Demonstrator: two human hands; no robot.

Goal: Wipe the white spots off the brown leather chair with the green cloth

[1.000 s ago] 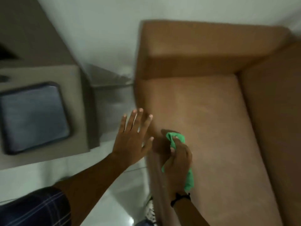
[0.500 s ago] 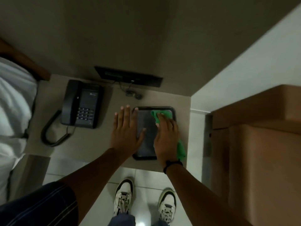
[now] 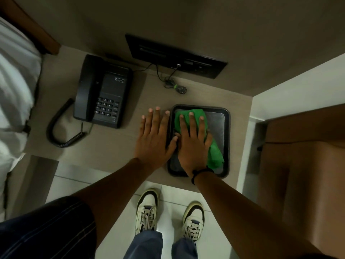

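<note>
The green cloth (image 3: 214, 156) lies crumpled in a black tray (image 3: 226, 139) on a bedside table (image 3: 112, 146). My right hand (image 3: 192, 146) lies flat on top of the cloth, fingers stretched out and apart, pressing it onto the tray. My left hand (image 3: 153, 139) rests flat on the tabletop just left of the tray, holding nothing, its thumb at the tray's left rim. The brown leather chair (image 3: 308, 165) stands at the right edge of view, across a narrow gap from the table. I see no white spots on the part that shows.
A black desk phone (image 3: 104, 94) with a coiled cord sits on the table's left half. A black wall panel (image 3: 175, 55) with a bundled cable hangs behind. White bedding (image 3: 15, 90) fills the left edge. My shoes (image 3: 147, 210) stand on pale floor tiles.
I turned from the chair seat to the bedside table. My right hand carried the cloth from the chair onto the tray and now lies flat on it; my left hand settled on the tabletop.
</note>
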